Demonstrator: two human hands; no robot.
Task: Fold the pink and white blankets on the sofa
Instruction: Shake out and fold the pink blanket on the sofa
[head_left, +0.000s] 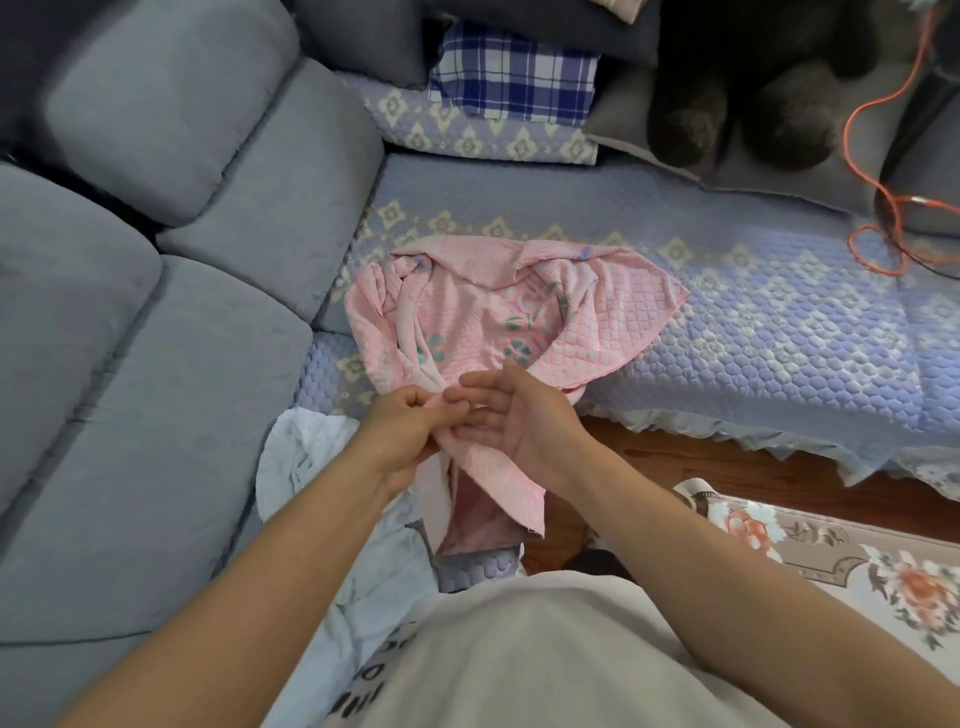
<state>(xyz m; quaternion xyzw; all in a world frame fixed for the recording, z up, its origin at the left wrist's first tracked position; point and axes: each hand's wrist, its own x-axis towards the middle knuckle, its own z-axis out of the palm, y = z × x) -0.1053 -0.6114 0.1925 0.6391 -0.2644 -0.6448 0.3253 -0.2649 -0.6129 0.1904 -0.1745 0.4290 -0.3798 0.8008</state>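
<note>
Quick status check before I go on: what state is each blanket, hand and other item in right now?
Pink quilted blanket: crumpled, unfolded, one end hanging off the sofa edge.
White blanket: bunched up, unfolded, beside the left arm.
Left hand: pinching the pink blanket's edge.
Right hand: open, palm up under the fabric.
Blue plaid cloth: folded, lying at the back.
Orange cable: loosely looped on the seat.

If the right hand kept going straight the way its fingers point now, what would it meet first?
Most likely the left hand. The right hand lies open, fingers pointing left toward it, where it pinches the pink blanket. Their fingertips look nearly touching, though depth is unclear.
</note>
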